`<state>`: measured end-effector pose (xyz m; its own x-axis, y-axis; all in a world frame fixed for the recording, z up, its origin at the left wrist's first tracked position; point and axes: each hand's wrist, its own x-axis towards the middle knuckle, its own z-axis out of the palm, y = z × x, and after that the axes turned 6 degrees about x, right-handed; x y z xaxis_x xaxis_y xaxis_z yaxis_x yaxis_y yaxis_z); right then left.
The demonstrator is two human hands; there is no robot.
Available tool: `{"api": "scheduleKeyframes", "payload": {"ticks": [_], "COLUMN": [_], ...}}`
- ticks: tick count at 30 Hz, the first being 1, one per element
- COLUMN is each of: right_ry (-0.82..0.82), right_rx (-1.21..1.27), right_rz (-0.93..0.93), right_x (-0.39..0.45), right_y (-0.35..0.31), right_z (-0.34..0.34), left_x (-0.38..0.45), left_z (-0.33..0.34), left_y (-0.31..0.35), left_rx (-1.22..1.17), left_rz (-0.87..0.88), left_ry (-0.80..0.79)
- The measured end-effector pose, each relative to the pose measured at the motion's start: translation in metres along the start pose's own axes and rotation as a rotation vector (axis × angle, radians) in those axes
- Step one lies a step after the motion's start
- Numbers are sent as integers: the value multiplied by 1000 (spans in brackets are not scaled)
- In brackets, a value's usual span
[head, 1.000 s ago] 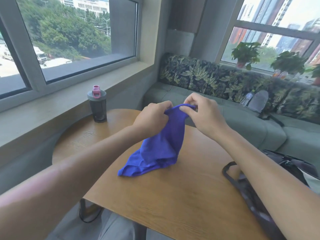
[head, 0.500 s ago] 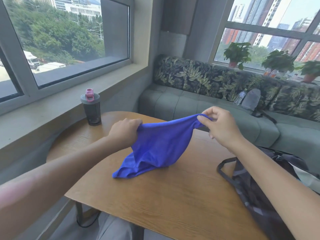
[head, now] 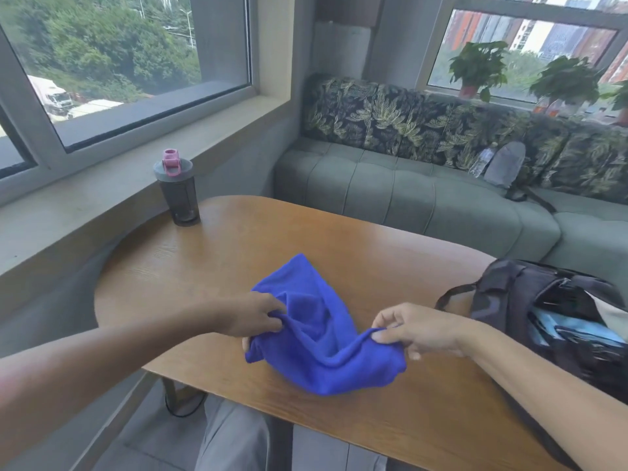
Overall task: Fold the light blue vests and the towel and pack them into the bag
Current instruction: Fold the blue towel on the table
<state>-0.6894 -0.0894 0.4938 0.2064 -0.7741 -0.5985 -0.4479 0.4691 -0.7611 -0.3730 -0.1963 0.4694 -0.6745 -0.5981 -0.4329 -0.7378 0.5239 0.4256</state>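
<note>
A deep blue towel (head: pixel 316 334) lies rumpled on the wooden table (head: pixel 238 253), its far end stretching away from me. My left hand (head: pixel 253 316) pinches its near left corner. My right hand (head: pixel 418 329) pinches the near right corner, and the edge sags between them. At the table's right end sits a dark bag (head: pixel 530 300), open, with light blue cloth (head: pixel 574 329) showing inside it.
A dark shaker bottle (head: pixel 178 192) with a pink cap stands at the table's far left by the windowsill. A grey-green sofa (head: pixel 407 195) with leaf-print cushions runs behind the table, with a water bottle and a grey pack on it.
Both hands have come down and toward me, from holding the towel up in the air to holding its near edge low over the table. The towel now lies spread away from me.
</note>
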Motion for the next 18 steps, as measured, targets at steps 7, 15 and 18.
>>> {"api": "scheduleKeyframes", "payload": {"ticks": [7, 15, 18], "right_ry": [293, 1091, 1089], "right_rx": [305, 693, 703], "right_rz": [57, -695, -859], "right_x": [74, 37, 2], "right_y": [-26, -186, -220], "right_z": [-62, -186, -211], "left_x": [71, 103, 93], "left_z": [-46, -228, -279], "left_y": [-6, 53, 79], "left_rx": [28, -87, -99], "left_rz": [-169, -40, 78], "left_ry": [121, 823, 974]}}
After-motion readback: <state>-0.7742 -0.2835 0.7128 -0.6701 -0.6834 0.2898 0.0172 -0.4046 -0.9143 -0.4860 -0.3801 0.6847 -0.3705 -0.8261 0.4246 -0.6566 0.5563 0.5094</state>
